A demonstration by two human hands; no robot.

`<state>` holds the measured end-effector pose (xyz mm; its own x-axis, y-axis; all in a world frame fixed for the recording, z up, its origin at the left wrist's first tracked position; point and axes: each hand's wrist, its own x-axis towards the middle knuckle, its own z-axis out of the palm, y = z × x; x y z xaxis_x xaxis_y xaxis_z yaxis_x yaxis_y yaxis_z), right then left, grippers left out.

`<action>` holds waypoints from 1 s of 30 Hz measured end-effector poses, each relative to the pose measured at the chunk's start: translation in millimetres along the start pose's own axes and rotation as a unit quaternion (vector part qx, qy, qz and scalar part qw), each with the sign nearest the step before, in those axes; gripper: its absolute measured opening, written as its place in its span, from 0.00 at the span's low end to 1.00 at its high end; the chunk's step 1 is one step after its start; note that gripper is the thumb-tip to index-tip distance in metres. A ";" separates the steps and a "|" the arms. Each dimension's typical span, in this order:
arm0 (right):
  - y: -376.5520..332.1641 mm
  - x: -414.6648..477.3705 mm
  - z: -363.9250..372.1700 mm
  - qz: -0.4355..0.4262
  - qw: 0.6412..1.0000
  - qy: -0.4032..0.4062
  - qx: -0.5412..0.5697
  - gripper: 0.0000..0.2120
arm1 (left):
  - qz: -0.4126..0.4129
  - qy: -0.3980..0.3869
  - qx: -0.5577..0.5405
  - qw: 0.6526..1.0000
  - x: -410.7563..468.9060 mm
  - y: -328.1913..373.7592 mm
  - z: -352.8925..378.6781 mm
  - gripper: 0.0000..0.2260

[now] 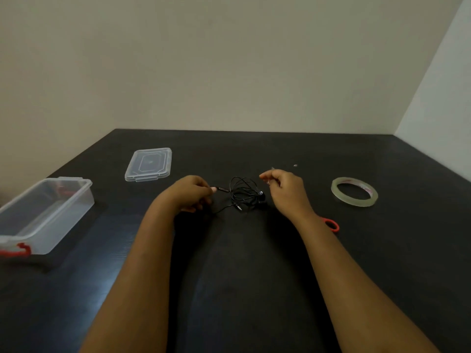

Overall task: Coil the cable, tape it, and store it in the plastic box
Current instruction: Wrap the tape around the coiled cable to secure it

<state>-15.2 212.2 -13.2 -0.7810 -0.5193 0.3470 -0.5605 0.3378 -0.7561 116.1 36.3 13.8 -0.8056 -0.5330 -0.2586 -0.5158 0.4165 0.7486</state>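
Far to the left of both hands, at the table (pixel 229 263) edge, the box (pixel 46 215) stands open, red latch toward the camera. Its lid (pixel 149 164) lies flat beyond and to the left of the left hand, apart from the box.

The left hand (pixel 190 193) is curled, fingertips pinching a small dark inline piece of the cable (pixel 243 193) at its left side. The cable is a loose black tangle on the table between the two hands, just right of that pinch; its plug end trails toward the camera, and an earbud sits at its right edge, below the right hand's fingertips.

The right hand (pixel 285 189) hovers just right of the tangle, fingers bent with thumb and forefinger together; something thin and clear seems to be caught between them, but what cannot be told.

Behind the right wrist a red scissors (pixel 332 225) handle shows. Further right lies the tape (pixel 354 191), flat, well apart from the hand.
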 end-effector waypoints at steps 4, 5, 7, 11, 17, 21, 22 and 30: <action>2.9 0.6 10.5 0.007 0.998 -0.032 -0.055 0.15 | 0.045 -0.007 -0.155 0.987 -7.5 10.4 2.4 0.07; 4.0 1.3 12.0 0.013 0.997 -0.041 -0.061 0.15 | 0.066 -0.010 -0.187 0.980 -9.0 13.1 3.0 0.08; 4.3 2.5 13.0 0.019 0.996 -0.056 -0.070 0.15 | 0.107 -0.016 -0.246 0.963 -9.0 16.7 5.7 0.08; 0.5 2.2 9.8 0.020 0.994 -0.083 -0.072 0.14 | 0.168 -0.015 -0.294 0.941 -3.8 20.7 17.3 0.11; -1.5 1.2 8.1 0.030 0.993 -0.102 -0.047 0.14 | 0.235 0.056 -0.162 0.957 11.0 15.0 38.9 0.14; -7.5 -3.0 5.2 0.053 0.995 -0.074 0.034 0.19 | 0.239 0.113 -0.033 0.964 19.9 9.9 52.9 0.13; -9.9 -4.0 4.3 0.061 0.995 -0.070 0.044 0.22 | 0.249 0.138 0.002 0.959 22.5 8.7 56.6 0.12; -9.7 -5.1 6.0 0.041 0.995 -0.092 0.022 0.22 | 0.161 0.208 0.105 0.959 25.8 11.4 75.9 0.22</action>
<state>-4.1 206.8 -11.0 -0.7572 -0.6280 0.1795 -0.4821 0.3519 -0.8023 67.3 83.2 -30.6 -0.7703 -0.5805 0.2639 -0.3413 0.7248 0.5985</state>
